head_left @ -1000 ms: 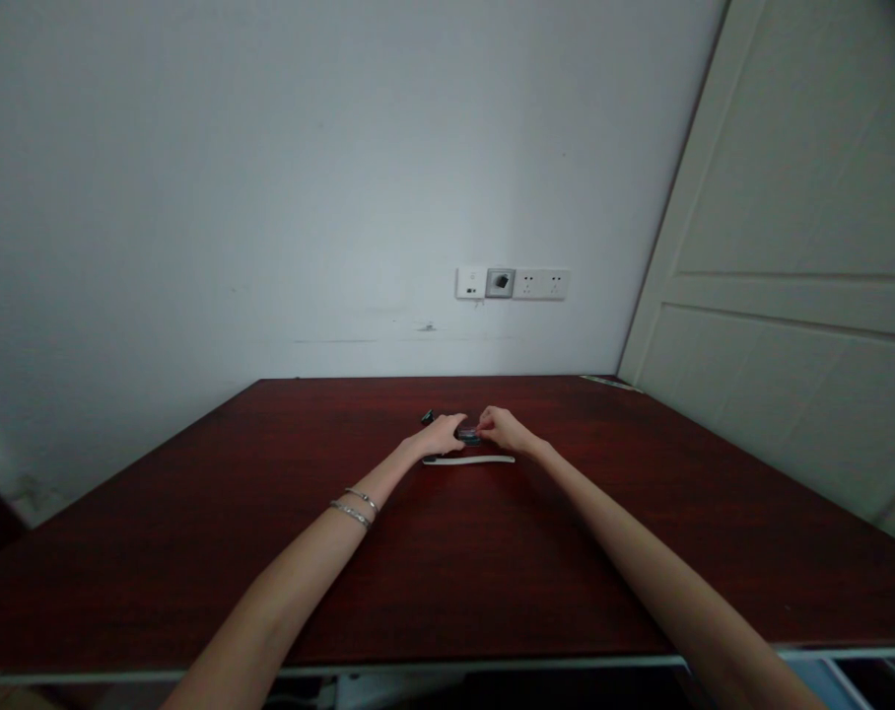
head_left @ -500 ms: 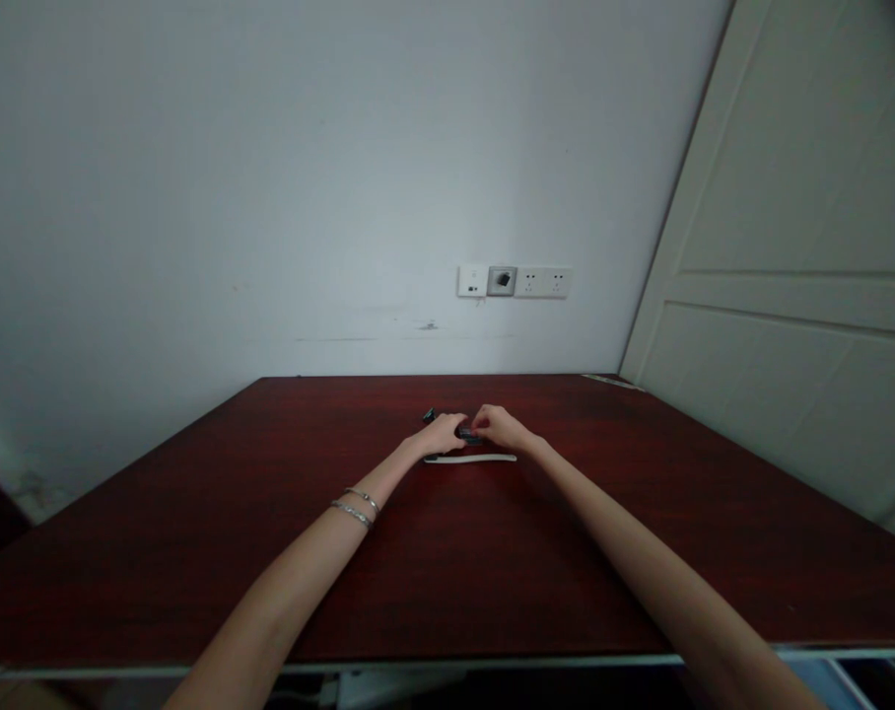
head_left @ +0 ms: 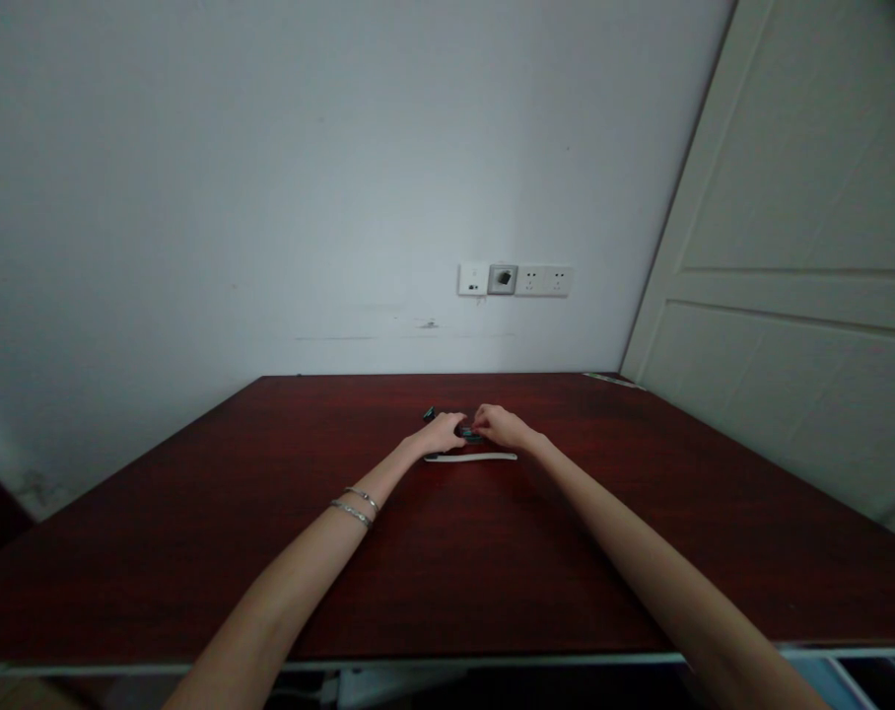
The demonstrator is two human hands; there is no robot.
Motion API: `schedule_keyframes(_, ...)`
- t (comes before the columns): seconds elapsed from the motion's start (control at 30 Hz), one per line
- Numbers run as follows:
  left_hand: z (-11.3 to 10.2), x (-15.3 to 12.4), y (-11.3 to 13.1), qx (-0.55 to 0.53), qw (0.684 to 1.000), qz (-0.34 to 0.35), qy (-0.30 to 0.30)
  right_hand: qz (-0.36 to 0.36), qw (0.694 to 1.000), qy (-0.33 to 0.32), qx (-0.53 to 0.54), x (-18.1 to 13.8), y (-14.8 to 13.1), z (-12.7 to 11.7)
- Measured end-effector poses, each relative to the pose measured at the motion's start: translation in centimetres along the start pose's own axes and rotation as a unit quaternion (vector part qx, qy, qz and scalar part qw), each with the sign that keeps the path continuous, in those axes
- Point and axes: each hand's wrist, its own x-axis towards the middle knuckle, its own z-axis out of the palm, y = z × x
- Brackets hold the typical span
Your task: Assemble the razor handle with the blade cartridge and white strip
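Near the middle of the table, a small dark object [head_left: 469, 434] lies between my two hands; its kind is too small to make out. My left hand [head_left: 443, 432] has its thumb and fingers around the object's left end. The fingertips of my right hand [head_left: 496, 424] are pinched together at its upper right side, and what they hold, if anything, is hidden. Just in front of both hands lies a long, thin white strip [head_left: 473, 458] with a dark left end. Behind my left hand sits another small black piece [head_left: 429, 414].
The dark red wooden table [head_left: 388, 582] runs back to a pale wall [head_left: 270, 197]. A row of wall sockets [head_left: 542, 281] is above its far edge. A white panelled door [head_left: 794, 247] stands on the right, and a thin flat strip [head_left: 614, 381] lies at the back right corner.
Both hands stay almost where they were around the small dark object. My right fingertips have shifted very slightly. The strip and black piece have not moved.
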Motion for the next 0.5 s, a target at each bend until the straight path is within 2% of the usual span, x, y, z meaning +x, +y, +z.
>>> schedule_keyframes(0.17, 0.05, 0.05, -0.10, -0.009, 1.000, 0.009, 0.000, -0.017, 0.999, 0.000, -0.045, -0.28, -0.26, -0.49)
schedule_keyframes(0.5, -0.04, -0.15, 0.33, -0.031, 1.000, -0.006, -0.001, -0.023, 0.999, -0.014, -0.036, -0.28, -0.12, -0.31)
